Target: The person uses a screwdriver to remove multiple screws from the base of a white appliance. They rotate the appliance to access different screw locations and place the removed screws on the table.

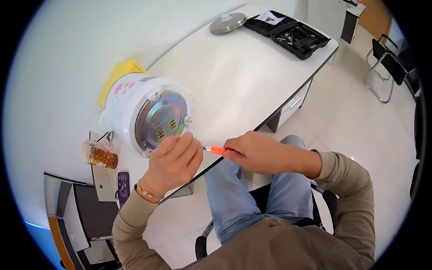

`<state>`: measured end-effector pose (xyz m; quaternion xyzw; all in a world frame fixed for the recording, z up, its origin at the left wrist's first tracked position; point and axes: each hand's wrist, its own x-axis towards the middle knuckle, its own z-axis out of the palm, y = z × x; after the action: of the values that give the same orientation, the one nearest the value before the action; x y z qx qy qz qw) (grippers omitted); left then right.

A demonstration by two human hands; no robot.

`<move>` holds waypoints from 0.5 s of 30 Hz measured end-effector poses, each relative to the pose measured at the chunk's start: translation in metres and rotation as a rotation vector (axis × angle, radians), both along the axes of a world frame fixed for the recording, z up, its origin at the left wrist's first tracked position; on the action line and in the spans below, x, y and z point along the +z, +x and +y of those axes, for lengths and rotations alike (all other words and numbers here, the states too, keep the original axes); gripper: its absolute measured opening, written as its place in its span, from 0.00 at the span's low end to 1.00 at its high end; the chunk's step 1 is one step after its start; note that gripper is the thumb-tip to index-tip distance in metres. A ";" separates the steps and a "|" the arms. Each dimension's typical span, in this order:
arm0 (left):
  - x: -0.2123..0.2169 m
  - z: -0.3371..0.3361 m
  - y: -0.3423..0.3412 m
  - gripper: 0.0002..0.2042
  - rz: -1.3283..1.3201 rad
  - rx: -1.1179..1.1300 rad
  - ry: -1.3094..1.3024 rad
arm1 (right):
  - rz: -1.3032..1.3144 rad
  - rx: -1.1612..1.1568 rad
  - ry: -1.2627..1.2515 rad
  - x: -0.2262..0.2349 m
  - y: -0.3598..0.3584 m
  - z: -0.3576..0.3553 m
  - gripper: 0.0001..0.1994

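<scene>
A white rice cooker (119,105) with pink flowers lies on its side, its round metal base plate (155,112) turned toward me. My right hand (256,152) is closed around a screwdriver (218,150) with an orange handle, held level and pointing left. The screwdriver's metal shaft reaches to the fingers of my left hand (176,162). That hand is closed, fingers curled, in front of the lower rim of the cooker. What its fingertips pinch is hidden, and I cannot tell whether the tip touches the cooker.
A black tool case (299,39) lies opened at the table's far end, beside a steel lid with a knob (228,22). Behind the cooker is a yellow object (122,68). A brown patterned bottle (103,157) and a purple phone case (123,186) lie at the left.
</scene>
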<state>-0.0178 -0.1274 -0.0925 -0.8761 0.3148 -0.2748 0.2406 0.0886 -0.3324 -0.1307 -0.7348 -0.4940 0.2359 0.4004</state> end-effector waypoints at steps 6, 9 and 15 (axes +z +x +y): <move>0.001 -0.011 0.005 0.04 0.070 -0.087 0.011 | 0.580 0.042 -0.100 -0.013 -0.002 -0.006 0.16; -0.002 -0.017 0.006 0.04 0.121 -0.132 0.034 | 0.486 0.074 -0.034 -0.027 -0.004 -0.007 0.17; 0.001 -0.020 0.005 0.05 0.151 -0.128 0.042 | 0.805 0.073 -0.133 -0.015 -0.003 -0.018 0.16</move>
<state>-0.0126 -0.1472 -0.0914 -0.8672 0.3930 -0.2162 0.2163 0.0853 -0.3505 -0.1461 -0.5901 -0.3073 0.5499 0.5050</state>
